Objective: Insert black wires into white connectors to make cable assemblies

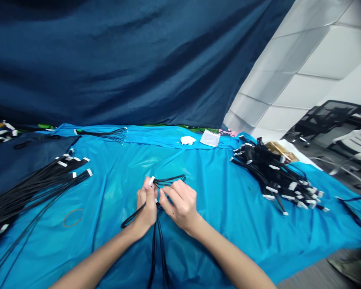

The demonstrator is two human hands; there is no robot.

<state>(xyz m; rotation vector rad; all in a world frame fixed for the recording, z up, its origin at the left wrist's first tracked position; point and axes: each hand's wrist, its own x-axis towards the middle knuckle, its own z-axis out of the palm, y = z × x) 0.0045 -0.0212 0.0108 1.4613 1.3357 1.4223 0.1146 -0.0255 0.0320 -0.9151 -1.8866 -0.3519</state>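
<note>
Both hands meet over the middle of the blue cloth and grip a bundle of thin black cables point(161, 245) with white connectors. My left hand point(147, 204) is closed round the bundle just below a white connector point(152, 181) that sticks up past the fingers. Close by on the right, my right hand point(180, 202) is closed, its fingertips pinching the cables near the left thumb. A loop of cable point(174, 177) arches out behind the right fingers, and the loose lengths hang down between my forearms. What lies inside the fists is hidden.
Long black cables point(45, 184) with white connectors lie at left, beside a rubber band point(73, 218). Bundled cables point(270, 172) are heaped at right. Along the back are a cable harness point(108, 133), a crumpled white piece point(187, 140) and a plastic bag point(210, 137). A dark curtain point(123, 60) hangs behind.
</note>
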